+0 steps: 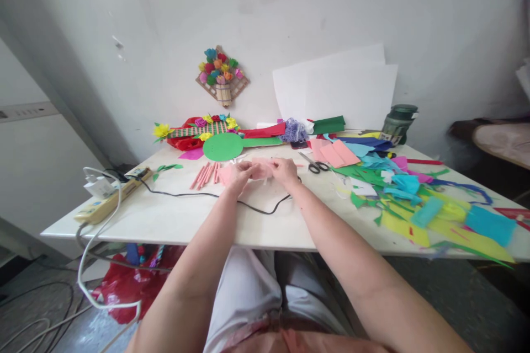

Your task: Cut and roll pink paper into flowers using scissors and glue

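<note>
A piece of pink crepe paper (261, 170) is stretched between my two hands, just above the white table. My left hand (242, 172) pinches its left part, fingers closed. On the other side my right hand (285, 171) grips the right end between thumb and fingers. Several rolled pink paper sticks (205, 175) lie left of my left hand. Black-handled scissors (317, 166) rest to the right of my right hand. Beyond my hands lies a green paper disc (223, 146) with a long green strip.
A black cable (182, 194) crosses the table below my hands. The power strip (111, 198) sits at the left edge. Pink paper sheets (336, 153) and many coloured scraps (414, 198) cover the right side. A green bottle (398, 124) stands at the back right.
</note>
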{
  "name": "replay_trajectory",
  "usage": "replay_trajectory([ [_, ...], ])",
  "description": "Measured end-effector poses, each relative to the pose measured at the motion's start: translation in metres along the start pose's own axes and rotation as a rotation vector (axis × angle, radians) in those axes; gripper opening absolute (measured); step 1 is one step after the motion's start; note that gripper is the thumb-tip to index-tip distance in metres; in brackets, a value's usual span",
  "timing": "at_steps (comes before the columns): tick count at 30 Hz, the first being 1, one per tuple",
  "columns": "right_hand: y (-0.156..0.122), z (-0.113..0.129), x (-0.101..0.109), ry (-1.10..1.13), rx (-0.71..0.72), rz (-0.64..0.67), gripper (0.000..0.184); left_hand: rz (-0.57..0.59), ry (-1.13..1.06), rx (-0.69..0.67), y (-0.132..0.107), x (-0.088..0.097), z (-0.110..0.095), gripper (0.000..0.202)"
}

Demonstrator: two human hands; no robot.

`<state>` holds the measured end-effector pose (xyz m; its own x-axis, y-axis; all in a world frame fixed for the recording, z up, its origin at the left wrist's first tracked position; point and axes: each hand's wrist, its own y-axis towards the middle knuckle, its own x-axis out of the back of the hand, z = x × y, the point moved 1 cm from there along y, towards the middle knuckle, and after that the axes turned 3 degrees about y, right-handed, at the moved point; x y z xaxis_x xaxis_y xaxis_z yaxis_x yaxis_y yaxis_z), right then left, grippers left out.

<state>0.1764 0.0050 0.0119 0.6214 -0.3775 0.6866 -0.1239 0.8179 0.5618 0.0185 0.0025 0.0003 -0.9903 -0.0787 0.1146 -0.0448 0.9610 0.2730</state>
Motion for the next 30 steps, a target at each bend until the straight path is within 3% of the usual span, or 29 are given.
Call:
replay_trajectory([
  [3, 0.001, -0.006, -0.003, 0.113, -0.085, -0.016, 0.027, 0.073, -0.072, -0.029, -0.001, -0.001, -0.003, 0.031],
  [8, 0.002, -0.013, -0.004, 0.258, -0.145, -0.054, 0.032, -0.01, -0.077, -0.027, 0.002, 0.005, -0.003, 0.034],
  [12, 0.002, -0.015, -0.003, 0.263, -0.165, -0.059, 0.028, -0.342, 0.254, -0.017, 0.007, 0.029, -0.001, 0.031],
  [16, 0.001, -0.017, -0.004, 0.25, -0.188, -0.06, 0.031, -0.65, 0.595, 0.151, 0.012, 0.056, 0.0, 0.015],
  [19, 0.0, -0.017, -0.004, 0.237, -0.196, -0.051, 0.032, -0.631, 0.828, 0.278, 0.013, 0.064, 0.001, 0.018],
  [23, -0.002, -0.015, -0.001, 0.221, -0.216, -0.042, 0.031, -0.535, 1.064, 0.327, 0.012, 0.065, 0.002, 0.028],
  [26, -0.002, -0.013, 0.001, 0.21, -0.222, -0.046, 0.031, -0.496, 1.104, 0.377, 0.013, 0.065, 0.005, 0.033],
  [30, -0.002, -0.012, 0.003, 0.203, -0.218, -0.053, 0.029, -0.48, 1.07, 0.36, 0.016, 0.065, 0.007, 0.022],
])
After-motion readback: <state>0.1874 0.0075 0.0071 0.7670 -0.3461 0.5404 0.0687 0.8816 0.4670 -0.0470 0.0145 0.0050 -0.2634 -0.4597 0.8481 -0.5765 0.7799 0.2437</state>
